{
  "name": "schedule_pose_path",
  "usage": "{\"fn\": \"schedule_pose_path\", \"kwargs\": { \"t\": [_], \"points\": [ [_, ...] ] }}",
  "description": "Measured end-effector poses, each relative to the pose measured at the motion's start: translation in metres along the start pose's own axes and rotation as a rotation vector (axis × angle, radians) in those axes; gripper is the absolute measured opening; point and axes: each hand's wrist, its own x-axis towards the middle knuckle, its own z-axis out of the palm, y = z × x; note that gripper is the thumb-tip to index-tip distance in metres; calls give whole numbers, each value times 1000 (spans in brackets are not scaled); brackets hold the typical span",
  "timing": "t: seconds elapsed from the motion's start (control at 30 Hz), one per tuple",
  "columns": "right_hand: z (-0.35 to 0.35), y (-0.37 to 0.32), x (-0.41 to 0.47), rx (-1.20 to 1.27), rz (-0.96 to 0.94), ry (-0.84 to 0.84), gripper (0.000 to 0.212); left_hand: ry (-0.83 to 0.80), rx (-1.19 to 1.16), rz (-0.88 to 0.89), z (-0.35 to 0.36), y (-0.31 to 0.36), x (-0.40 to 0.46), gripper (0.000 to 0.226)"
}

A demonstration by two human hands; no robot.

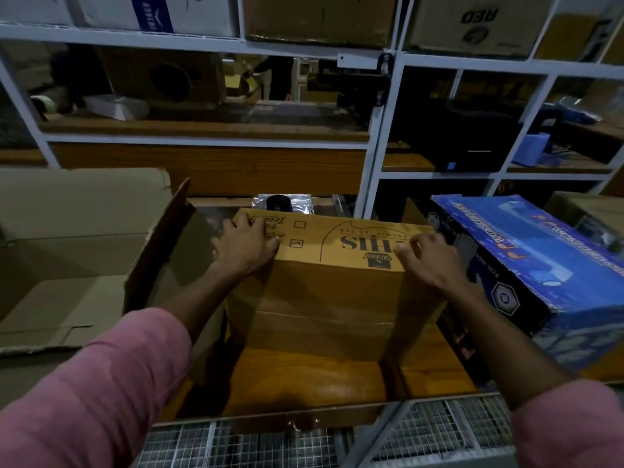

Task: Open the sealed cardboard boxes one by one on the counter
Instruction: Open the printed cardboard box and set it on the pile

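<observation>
A sealed brown cardboard box (332, 292) with black print on top stands on the wooden counter (304, 376) in the middle of the view. Clear tape runs across its near face. My left hand (244, 243) grips the box's top left edge, fingers curled over the side. My right hand (430, 258) holds the top right corner, fingers bent onto the printed top. Both sleeves are pink.
A large opened brown box (74, 251) with raised flaps lies to the left. A blue printed box (526, 261) leans at the right. White shelving (381, 143) with more boxes rises behind. A wire mesh (422, 430) runs below the counter's front edge.
</observation>
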Motion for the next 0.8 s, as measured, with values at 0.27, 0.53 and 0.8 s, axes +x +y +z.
{"fn": "schedule_pose_path", "kwargs": {
  "t": [0.27, 0.53, 0.8],
  "points": [
    [4, -6, 44, -6, 69, -81, 72, -34, -53, 49, 5, -3, 35, 64],
    [10, -7, 79, -33, 157, -114, 81, -128, -36, 90, 17, -12, 74, 77],
    [6, -8, 71, 2, 87, -101, 97, -73, -61, 133, 16, -12, 60, 70]
  ]
}}
